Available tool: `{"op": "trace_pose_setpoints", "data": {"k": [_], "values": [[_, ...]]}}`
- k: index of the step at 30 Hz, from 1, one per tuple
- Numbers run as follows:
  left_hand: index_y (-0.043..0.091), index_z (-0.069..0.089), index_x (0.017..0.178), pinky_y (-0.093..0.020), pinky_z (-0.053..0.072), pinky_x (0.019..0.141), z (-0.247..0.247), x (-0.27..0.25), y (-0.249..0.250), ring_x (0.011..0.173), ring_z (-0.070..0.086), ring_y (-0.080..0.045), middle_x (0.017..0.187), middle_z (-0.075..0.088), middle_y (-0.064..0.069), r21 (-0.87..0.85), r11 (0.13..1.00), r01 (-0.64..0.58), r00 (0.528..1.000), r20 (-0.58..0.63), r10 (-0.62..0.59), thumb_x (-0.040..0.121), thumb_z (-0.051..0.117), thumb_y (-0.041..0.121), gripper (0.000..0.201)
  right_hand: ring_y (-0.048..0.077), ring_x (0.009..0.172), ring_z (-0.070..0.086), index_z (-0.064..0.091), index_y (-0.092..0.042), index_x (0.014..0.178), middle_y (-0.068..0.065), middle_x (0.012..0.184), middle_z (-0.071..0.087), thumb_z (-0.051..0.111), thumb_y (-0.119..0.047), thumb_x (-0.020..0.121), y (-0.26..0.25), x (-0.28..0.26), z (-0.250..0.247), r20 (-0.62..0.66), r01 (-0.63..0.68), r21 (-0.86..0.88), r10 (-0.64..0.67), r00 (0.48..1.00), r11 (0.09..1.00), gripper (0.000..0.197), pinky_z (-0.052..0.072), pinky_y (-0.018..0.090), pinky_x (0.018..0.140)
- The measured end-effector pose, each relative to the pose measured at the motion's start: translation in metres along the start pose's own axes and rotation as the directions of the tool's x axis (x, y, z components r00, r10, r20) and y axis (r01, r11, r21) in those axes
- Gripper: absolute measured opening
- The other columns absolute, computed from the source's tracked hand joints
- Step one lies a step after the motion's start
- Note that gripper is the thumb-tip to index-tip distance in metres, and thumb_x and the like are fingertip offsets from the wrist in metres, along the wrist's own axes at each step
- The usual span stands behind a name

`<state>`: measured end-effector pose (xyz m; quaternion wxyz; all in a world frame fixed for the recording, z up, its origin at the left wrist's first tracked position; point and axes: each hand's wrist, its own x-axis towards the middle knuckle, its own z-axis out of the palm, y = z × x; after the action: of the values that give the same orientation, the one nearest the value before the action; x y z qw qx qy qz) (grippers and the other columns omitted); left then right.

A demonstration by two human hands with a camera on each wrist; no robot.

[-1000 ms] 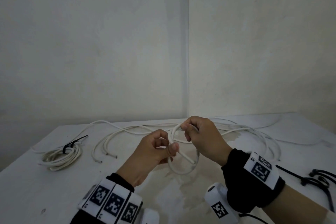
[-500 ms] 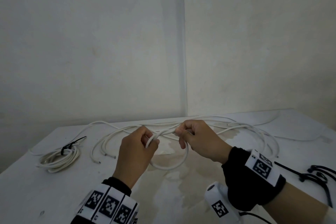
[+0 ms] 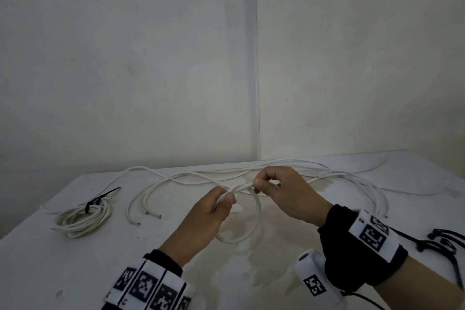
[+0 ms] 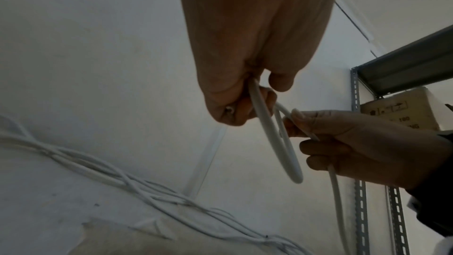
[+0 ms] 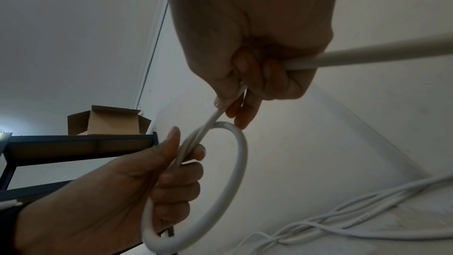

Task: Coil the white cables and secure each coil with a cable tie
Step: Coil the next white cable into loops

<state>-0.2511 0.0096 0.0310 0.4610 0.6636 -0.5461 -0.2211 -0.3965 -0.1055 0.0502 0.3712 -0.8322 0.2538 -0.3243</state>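
A white cable loop (image 3: 254, 219) hangs above the table between both hands. My left hand (image 3: 216, 205) grips the top of the loop (image 5: 235, 164), thumb laid over the strands. My right hand (image 3: 274, 189) pinches the cable just right of it, and the cable's long run (image 5: 382, 51) passes through the curled fingers (image 5: 267, 77). From the left wrist view the loop (image 4: 282, 143) hangs edge-on under my left hand (image 4: 235, 108). Several loose white cables (image 3: 347, 176) sprawl across the table behind. A finished coil (image 3: 83, 218) with a black tie lies at the left.
Black cable ties (image 3: 445, 244) lie at the table's right edge. The white table (image 3: 75, 272) stands in a room corner. A metal shelf with a cardboard box (image 5: 110, 121) shows in the wrist views. Loose cable ends (image 3: 148, 214) point toward the front left.
The hands have lifted and drawn the first loop together at its top; my left hand shifted its grip up to the crossing point, and the loop now hangs wider below.
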Motion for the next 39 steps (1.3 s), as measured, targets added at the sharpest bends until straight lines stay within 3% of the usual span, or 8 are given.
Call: {"op": "trace_pose_setpoints", "data": {"k": [5, 16, 21, 25, 28, 30, 34, 39], "values": [[0.02, 0.056, 0.076, -0.029, 0.032, 0.062, 0.001, -0.001, 0.005, 0.051, 0.034, -0.005, 0.048, 0.041, 0.013, -0.074, 0.996, 0.041, 0.999, 0.014, -0.04, 0.094, 0.041, 0.034, 0.027, -0.01, 0.063, 0.052, 0.055, -0.023, 0.066, -0.015, 0.068, 0.063, 0.054, -0.01, 0.091, -0.001, 0.001, -0.004, -0.014, 0.029, -0.025, -0.03, 0.999, 0.999, 0.028, 0.036, 0.004, 0.065], [0.017, 0.056, 0.075, -0.019, 0.033, 0.057, -0.001, 0.0, 0.012, 0.052, 0.035, -0.006, 0.054, 0.039, 0.009, -0.11, 0.993, 0.043, 0.998, 0.049, -0.038, 0.096, 0.041, 0.03, 0.028, 0.002, 0.041, 0.034, 0.059, -0.005, 0.08, -0.009, 0.069, 0.068, 0.048, -0.013, 0.095, -0.004, -0.002, -0.012, -0.015, -0.035, 0.088, 0.037, 0.999, 0.996, 0.02, 0.029, 0.01, 0.046], [0.015, 0.055, 0.074, -0.015, 0.033, 0.053, -0.005, -0.001, 0.011, 0.049, 0.033, -0.004, 0.049, 0.038, 0.011, -0.16, 0.985, 0.071, 0.996, 0.058, -0.062, 0.096, 0.04, 0.029, 0.03, -0.005, 0.054, 0.048, 0.053, -0.019, 0.079, -0.014, 0.077, 0.063, 0.045, -0.014, 0.096, -0.004, -0.002, -0.01, 0.063, 0.008, -0.016, -0.007, 0.998, 1.0, 0.019, 0.035, 0.01, 0.059], [0.012, 0.054, 0.074, -0.014, 0.031, 0.05, -0.007, -0.001, 0.011, 0.046, 0.03, -0.005, 0.048, 0.035, 0.011, -0.231, 0.967, 0.11, 0.994, 0.051, -0.101, 0.096, 0.04, 0.029, 0.032, 0.008, 0.082, 0.055, 0.058, -0.018, 0.098, -0.006, 0.09, 0.061, 0.046, -0.021, 0.096, -0.006, -0.002, 0.003, 0.174, 0.1, -0.156, -0.072, 0.982, 0.983, 0.013, 0.042, 0.025, 0.078], [0.012, 0.055, 0.073, -0.014, 0.03, 0.048, -0.008, -0.002, 0.012, 0.045, 0.029, -0.004, 0.048, 0.034, 0.011, -0.262, 0.956, 0.131, 0.991, 0.065, -0.118, 0.096, 0.041, 0.029, 0.032, 0.002, 0.068, 0.051, 0.061, -0.024, 0.086, -0.017, 0.066, 0.057, 0.052, -0.027, 0.093, -0.006, -0.003, 0.006, 0.136, 0.137, -0.192, -0.112, 0.984, 0.972, 0.012, 0.038, 0.019, 0.066], [0.012, 0.056, 0.073, -0.015, 0.03, 0.049, -0.008, -0.004, 0.01, 0.045, 0.03, -0.004, 0.048, 0.035, 0.011, -0.247, 0.959, 0.142, 0.989, 0.078, -0.127, 0.095, 0.042, 0.03, 0.032, 0.0, 0.065, 0.052, 0.068, -0.016, 0.089, -0.019, 0.063, 0.059, 0.053, -0.026, 0.092, -0.007, -0.003, 0.003, 0.173, 0.145, -0.201, -0.111, 0.979, 0.969, 0.018, 0.036, 0.016, 0.062], [0.013, 0.059, 0.073, -0.018, 0.031, 0.054, -0.008, -0.008, 0.006, 0.047, 0.033, -0.004, 0.048, 0.039, 0.01, -0.163, 0.977, 0.134, 0.989, 0.079, -0.122, 0.094, 0.044, 0.031, 0.032, 0.027, 0.083, 0.058, 0.068, -0.006, 0.098, 0.015, 0.088, 0.067, 0.051, -0.023, 0.093, -0.007, -0.001, -0.003, 0.279, 0.153, -0.216, -0.089, 0.956, 0.964, 0.025, 0.044, 0.033, 0.077], [0.011, 0.06, 0.074, -0.016, 0.032, 0.054, -0.008, -0.011, 0.004, 0.048, 0.033, -0.005, 0.05, 0.039, 0.009, -0.158, 0.98, 0.122, 0.99, 0.096, -0.108, 0.093, 0.046, 0.03, 0.03, 0.011, 0.082, 0.06, 0.072, -0.008, 0.097, -0.011, 0.078, 0.067, 0.054, -0.018, 0.092, -0.005, 0.0, -0.009, 0.349, 0.148, -0.146, -0.089, 0.933, 0.978, 0.021, 0.044, 0.024, 0.082]]}}
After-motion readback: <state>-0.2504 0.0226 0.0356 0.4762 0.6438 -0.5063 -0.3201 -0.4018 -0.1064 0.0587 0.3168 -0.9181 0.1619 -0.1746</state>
